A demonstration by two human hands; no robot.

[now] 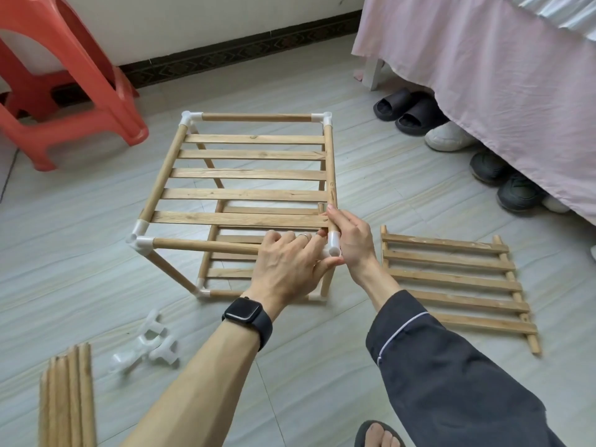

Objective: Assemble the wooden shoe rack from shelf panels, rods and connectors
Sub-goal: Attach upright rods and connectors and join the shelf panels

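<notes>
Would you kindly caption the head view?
Left hand and right hand hold the shoe rack at its near-right connector.

Left hand (287, 266) curled round rod (200, 246); right hand (353, 241) gripping connector (334, 244), arms outstretched

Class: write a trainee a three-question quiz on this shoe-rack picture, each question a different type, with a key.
1. True or false: a spare shelf panel lies on the floor right of the rack.
2. Which top corner connector do the left hand and right hand grip? A near-right B far-left C near-left
3. Fill in: the loose rods lie beside loose white ____.
Key: 1 true; 2 A; 3 connectors.
</notes>
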